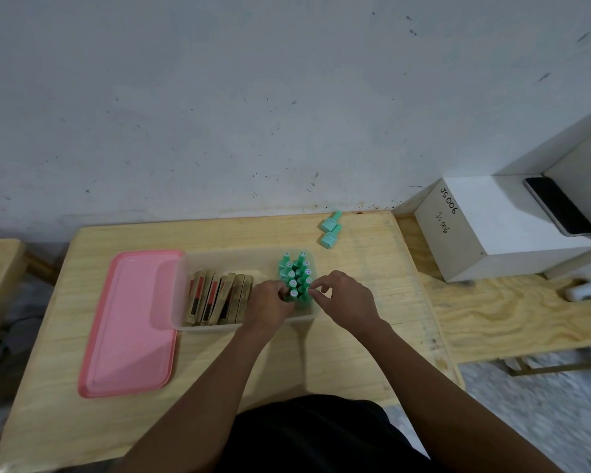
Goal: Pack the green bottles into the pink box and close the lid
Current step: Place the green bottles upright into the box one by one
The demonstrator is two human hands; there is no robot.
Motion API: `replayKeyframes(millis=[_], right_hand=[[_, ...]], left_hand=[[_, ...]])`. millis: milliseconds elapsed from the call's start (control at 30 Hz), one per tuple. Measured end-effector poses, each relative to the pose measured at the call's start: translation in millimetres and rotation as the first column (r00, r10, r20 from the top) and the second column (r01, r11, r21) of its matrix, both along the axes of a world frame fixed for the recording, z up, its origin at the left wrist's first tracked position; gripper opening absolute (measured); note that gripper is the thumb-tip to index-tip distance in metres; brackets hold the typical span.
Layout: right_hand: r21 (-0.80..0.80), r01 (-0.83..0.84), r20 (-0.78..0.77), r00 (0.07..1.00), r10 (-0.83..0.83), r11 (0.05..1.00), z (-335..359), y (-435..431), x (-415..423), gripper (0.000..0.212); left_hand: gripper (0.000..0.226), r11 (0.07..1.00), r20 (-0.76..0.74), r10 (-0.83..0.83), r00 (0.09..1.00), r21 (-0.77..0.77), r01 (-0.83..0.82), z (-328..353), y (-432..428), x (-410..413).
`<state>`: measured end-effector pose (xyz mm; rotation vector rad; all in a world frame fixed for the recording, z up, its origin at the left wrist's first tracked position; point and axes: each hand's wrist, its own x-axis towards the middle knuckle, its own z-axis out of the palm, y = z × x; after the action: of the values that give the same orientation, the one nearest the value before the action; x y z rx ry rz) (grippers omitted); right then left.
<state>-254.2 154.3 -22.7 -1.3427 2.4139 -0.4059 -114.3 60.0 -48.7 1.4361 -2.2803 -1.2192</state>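
A translucent box [219, 259] stands on the wooden table, its pink lid [130, 322] lying flat to its left. Several green bottles [296, 271] stand upright in two rows at the box's right end. My left hand [270, 303] is inside the box, its fingers closed around the nearest bottle [293, 294] in the left row. My right hand [343, 298] reaches over the box's right wall, fingertips pinched at the nearest bottle of the right row. Two more green bottles [331, 227] lie on their sides on the table beyond the box.
Several tan and red flat packets [219, 297] stand on edge in the box's left half. A white box marked JS006 [485, 230] with a phone [560, 209] on it sits on the bench to the right. The wall runs close behind the table.
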Motion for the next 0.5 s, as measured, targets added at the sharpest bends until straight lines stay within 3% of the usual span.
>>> replayKeyframes(millis=[367, 500], right_hand=[[-0.004, -0.012, 0.016, 1.000, 0.012, 1.000, 1.6, 5.1, -0.1, 0.017], [-0.070, 0.060, 0.054, 0.997, -0.056, 0.996, 6.4, 6.9, -8.6, 0.016]], left_hand=[[0.016, 1.000, -0.006, -0.005, 1.000, -0.021, 0.005, -0.1, 0.3, 1.2], [0.025, 0.999, 0.019, -0.041, 0.999, 0.011, 0.041, 1.1, -6.1, 4.7]])
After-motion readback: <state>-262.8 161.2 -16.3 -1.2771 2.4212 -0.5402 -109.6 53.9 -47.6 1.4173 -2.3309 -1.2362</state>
